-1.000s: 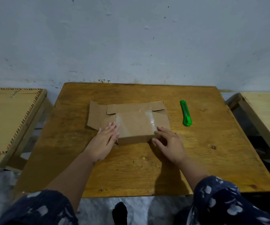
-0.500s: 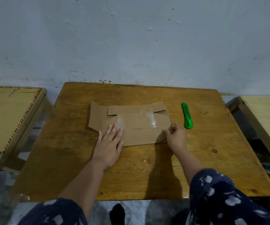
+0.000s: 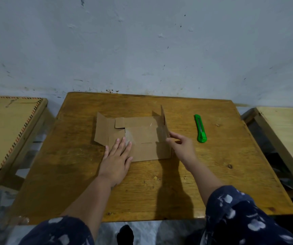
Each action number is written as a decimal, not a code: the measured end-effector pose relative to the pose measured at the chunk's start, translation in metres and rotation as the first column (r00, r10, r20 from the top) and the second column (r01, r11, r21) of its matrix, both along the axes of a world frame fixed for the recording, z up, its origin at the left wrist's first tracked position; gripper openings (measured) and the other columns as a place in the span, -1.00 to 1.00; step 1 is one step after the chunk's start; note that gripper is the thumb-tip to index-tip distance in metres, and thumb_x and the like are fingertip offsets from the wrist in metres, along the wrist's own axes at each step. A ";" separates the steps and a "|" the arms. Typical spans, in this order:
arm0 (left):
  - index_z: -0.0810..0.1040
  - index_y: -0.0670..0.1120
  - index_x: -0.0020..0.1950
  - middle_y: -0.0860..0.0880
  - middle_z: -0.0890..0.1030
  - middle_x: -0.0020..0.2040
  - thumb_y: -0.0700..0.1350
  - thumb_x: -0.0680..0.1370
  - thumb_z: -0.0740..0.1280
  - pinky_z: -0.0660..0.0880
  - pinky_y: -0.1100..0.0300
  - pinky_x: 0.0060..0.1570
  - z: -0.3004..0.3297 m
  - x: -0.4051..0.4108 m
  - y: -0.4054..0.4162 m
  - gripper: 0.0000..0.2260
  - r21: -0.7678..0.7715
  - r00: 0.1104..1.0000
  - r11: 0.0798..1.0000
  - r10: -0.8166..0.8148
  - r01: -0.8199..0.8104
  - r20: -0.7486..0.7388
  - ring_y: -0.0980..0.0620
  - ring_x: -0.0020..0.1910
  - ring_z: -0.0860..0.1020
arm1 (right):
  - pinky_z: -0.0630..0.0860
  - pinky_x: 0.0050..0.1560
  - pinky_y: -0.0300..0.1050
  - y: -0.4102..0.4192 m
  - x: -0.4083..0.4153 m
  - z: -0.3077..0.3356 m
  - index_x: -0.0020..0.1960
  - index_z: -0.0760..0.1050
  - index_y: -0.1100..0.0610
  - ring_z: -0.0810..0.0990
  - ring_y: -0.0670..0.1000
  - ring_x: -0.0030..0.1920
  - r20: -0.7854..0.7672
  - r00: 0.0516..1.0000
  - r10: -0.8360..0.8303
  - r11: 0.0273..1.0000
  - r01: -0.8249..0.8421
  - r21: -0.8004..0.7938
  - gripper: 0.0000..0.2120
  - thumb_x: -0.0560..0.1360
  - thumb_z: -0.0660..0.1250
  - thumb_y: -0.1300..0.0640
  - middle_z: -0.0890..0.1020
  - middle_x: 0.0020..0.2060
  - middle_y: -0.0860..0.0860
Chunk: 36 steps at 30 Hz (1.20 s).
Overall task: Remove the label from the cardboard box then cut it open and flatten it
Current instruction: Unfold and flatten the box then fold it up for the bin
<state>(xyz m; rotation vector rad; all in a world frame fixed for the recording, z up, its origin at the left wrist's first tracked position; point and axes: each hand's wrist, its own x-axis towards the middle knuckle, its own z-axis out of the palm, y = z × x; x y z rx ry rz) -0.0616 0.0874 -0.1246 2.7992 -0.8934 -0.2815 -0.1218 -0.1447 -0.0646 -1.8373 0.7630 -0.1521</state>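
One cardboard box [image 3: 142,138], already cut open, lies mostly flat near the middle of the wooden table [image 3: 212,183]. The left hand [image 3: 116,159] lies palm down with straight, spread fingers on the near left corner of the sheet, pressing it to the tabletop; it grasps nothing. A shiny strip of clear tape [image 3: 129,137] shows on the cardboard just beyond those fingertips.

The right hand [image 3: 181,145] is at the right edge of the sheet. Its thumb and fingers pinch the near end of one side flap [image 3: 164,124], which stands up almost on edge from the rest of the cardboard, so the held part rises to the far side of the hand while the flat body of the box stretches away to its left. One more flap at the far left of the sheet lies slightly raised.

One green utility knife [image 3: 200,128] lies on the table to the right of the box, well apart from the right hand and touched by neither hand.

Two smaller wooden tables flank the main one: one at the left [image 3: 8,129] with a patterned border, one at the right [image 3: 283,131]. Both forearms come out of dark sleeves with pale blotches.
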 end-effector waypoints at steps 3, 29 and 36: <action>-0.18 0.08 0.55 0.10 -0.29 0.51 0.24 0.44 -0.41 -0.34 -0.01 0.40 0.000 -0.001 0.000 -0.32 0.001 1.000 1.000 -0.005 0.005 -0.003 0.09 0.48 -0.35 | 0.44 0.04 -0.22 0.007 0.004 -0.006 0.30 0.49 0.05 0.49 -0.02 0.16 -0.011 0.988 0.151 0.942 -0.147 -0.301 -0.67 0.55 0.28 0.04 0.55 0.18 -0.01; 0.32 -0.05 0.42 -0.09 0.36 0.37 0.05 0.59 0.20 0.30 -0.03 0.32 0.008 -0.020 0.006 -0.58 -0.315 0.925 0.897 0.361 -0.310 0.119 -0.08 0.36 0.30 | -0.40 0.43 0.16 0.030 -0.005 -0.037 0.53 -0.27 0.03 -0.32 -0.07 0.50 -0.539 0.761 0.362 0.459 -0.649 -0.607 -0.45 0.62 -0.20 -0.13 -0.24 0.53 -0.07; 0.31 -0.17 0.42 -0.14 0.40 0.40 0.00 0.61 0.21 0.19 -0.05 0.38 0.012 0.011 0.017 -0.57 -0.468 0.716 0.597 0.688 -0.652 -0.119 -0.11 0.41 0.29 | -0.38 0.43 0.17 0.030 -0.005 -0.038 0.52 -0.31 0.00 -0.37 -0.09 0.48 -0.534 0.763 0.365 0.480 -0.645 -0.595 -0.45 0.62 -0.19 -0.13 -0.30 0.50 -0.10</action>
